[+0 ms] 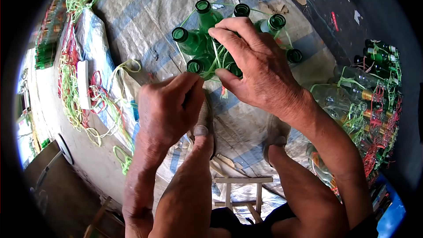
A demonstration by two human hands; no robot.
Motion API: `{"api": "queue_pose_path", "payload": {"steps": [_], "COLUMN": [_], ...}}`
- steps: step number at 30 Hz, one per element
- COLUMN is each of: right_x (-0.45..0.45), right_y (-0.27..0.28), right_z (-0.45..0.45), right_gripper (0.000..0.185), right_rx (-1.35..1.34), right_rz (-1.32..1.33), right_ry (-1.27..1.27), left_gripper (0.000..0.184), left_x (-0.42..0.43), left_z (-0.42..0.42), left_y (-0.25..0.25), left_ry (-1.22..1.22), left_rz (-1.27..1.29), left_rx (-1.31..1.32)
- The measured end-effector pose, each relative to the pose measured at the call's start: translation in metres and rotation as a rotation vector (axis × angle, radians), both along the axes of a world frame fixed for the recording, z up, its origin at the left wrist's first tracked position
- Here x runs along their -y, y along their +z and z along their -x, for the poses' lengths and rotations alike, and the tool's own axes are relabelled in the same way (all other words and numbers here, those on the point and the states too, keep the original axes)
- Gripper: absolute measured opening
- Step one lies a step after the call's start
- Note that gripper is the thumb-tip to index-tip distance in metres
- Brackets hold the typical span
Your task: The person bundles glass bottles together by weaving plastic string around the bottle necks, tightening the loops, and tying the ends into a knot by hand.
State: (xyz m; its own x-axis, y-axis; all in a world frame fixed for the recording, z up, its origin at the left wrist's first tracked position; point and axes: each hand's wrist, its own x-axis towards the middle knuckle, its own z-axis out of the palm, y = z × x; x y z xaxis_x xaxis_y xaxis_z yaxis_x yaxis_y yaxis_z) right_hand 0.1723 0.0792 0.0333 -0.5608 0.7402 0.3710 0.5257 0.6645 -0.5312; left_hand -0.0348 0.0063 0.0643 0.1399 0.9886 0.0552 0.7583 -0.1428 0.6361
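Several green glass bottles [188,42] stand upright in a cluster in front of me, with pale green string [194,14] running around them. More strands of string gather among the bottles in the middle. My left hand [169,105] is closed in a fist at the near left side of the cluster, and strands lead from the bottles to its fingers. Over the cluster arches my right hand [264,68], thumb and fingers apart, close to the bottle necks and the middle strands. It covers part of the bottles, and the undersides of its fingers are hidden.
A blue-striped sheet [145,17] covers the floor under my shoes. Tangled red and green string [70,75] hangs at the left beside a white block [83,84]. Tied bottles [370,92] lie stacked at the right. A wooden stool [243,180] is below me.
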Motion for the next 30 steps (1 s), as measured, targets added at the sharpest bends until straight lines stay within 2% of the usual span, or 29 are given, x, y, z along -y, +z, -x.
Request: {"api": "queue_pose_path", "payload": {"steps": [2,6,10,17,22,26,30], "right_x": [-0.001,0.000,0.002,0.002,0.001,0.002,0.004], "right_y": [-0.001,-0.002,0.001,0.000,-0.007,-0.004,-0.002], "right_z": [-0.001,-0.001,-0.002,-0.002,0.000,-0.002,-0.004], "right_gripper": [0.064,0.062,0.064,0.063,0.057,0.063,0.068], "right_rx": [-0.010,-0.014,0.034,0.047,-0.004,0.029,0.075], "right_rz": [-0.006,-0.024,0.019,0.017,-0.048,-0.015,0.028], "right_ry": [0.007,-0.004,-0.032,-0.029,-0.022,-0.028,-0.022], "left_gripper": [0.004,0.005,0.007,0.011,0.013,0.012,0.011], "left_x": [-0.016,-0.039,-0.064,-0.076,-0.069,-0.054,-0.037], "left_z": [0.004,0.005,0.015,0.023,0.031,0.028,0.020], "left_y": [0.012,0.023,0.016,0.010,-0.008,-0.024,-0.026], "left_ry": [-0.092,-0.180,-0.215,-0.092,-0.022,0.111,0.297], "left_rz": [-0.019,-0.031,0.042,0.299,0.280,0.168,0.234], "left_rx": [-0.114,-0.150,-0.083,0.044,-0.020,0.080,0.261]}}
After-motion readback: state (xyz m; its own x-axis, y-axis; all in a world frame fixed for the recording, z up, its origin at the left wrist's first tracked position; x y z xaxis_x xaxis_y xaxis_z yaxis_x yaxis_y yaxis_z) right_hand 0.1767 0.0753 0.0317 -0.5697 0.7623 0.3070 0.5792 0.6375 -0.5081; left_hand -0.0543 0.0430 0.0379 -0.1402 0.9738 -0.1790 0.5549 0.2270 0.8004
